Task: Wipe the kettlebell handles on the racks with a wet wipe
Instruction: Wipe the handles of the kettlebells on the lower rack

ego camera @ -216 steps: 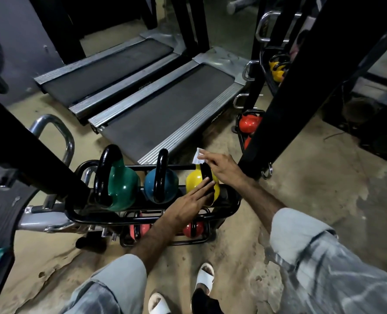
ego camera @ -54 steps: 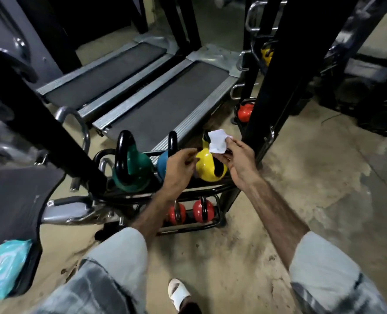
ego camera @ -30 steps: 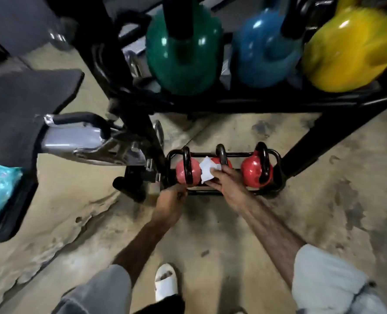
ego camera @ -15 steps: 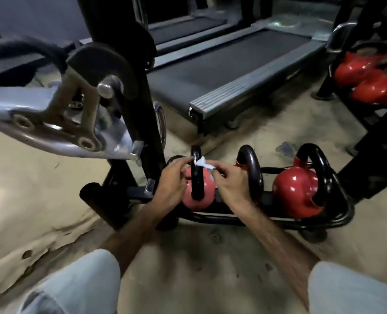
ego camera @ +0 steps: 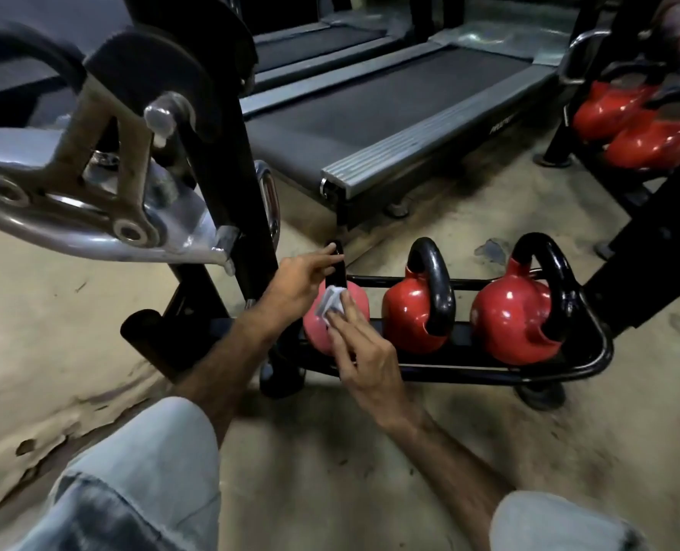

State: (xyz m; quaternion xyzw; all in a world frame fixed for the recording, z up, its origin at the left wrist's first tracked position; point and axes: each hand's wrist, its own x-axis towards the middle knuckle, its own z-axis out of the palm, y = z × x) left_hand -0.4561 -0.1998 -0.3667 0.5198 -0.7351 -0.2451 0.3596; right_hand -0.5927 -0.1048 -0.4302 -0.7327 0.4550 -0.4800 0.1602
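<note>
Wipe slid down the handle; three red kettlebells racked

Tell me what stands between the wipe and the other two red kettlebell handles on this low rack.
Nothing visible. The wipe is at the leftmost handle; the middle handle and right handle stand uncovered beside it.

Five red kettlebells, two treadmills, one wipe, two hands.
</note>
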